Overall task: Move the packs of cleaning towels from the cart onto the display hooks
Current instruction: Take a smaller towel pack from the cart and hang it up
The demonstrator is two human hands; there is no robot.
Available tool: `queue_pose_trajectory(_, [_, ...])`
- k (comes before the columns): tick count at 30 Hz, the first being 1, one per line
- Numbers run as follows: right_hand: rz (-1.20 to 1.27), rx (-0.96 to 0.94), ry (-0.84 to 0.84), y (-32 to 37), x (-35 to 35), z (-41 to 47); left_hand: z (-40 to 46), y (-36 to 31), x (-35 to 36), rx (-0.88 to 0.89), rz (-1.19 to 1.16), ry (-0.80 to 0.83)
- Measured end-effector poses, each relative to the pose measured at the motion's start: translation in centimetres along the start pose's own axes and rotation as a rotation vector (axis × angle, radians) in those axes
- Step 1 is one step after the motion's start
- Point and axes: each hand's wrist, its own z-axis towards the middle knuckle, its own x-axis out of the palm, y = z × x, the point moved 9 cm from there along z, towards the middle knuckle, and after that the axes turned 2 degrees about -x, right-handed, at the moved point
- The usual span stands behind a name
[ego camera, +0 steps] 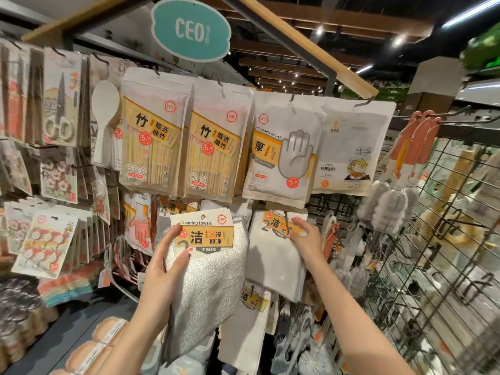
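Crowded store hooks (364, 102) behind. Left hand (159, 269) pinches one grey towel pack (208, 269), hanging lengthwise, card topmost. Right hand (307, 236), fingers (297, 226) loosely spread, touches one white pack (273, 263).

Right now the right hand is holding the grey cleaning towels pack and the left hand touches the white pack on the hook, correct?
No, the hands are swapped. In the head view the left hand holds the grey cleaning towels pack, and the right hand touches the white pack on the hook.

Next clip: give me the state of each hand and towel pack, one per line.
Left hand: grips the grey towel pack by its card.
Grey towel pack: held up, not visibly on a hook.
Right hand: fingers straight, touching the white pack's label.
White towel pack: hanging on the display.
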Motion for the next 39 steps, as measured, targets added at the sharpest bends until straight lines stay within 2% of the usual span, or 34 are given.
queue_pose_trajectory(11, [-0.048,0.113,0.129,0.0,0.9,0.1,0.2,-1.1,0.3,0.014,-0.014,-0.026])
queue_pose_trajectory(20, [-0.038,-0.088,0.107,3.8,0.2,-3.6,-0.3,-1.0,1.4,0.025,-0.026,-0.013])
queue_pose_trajectory(25, [0.009,-0.218,0.243,8.0,2.5,-7.4,-0.5,-0.5,2.3,0.01,-0.027,0.0])
queue_pose_trajectory(39, [0.077,-0.165,0.337,9.3,4.3,-10.5,-1.8,-1.2,2.3,0.019,0.0,-0.043])
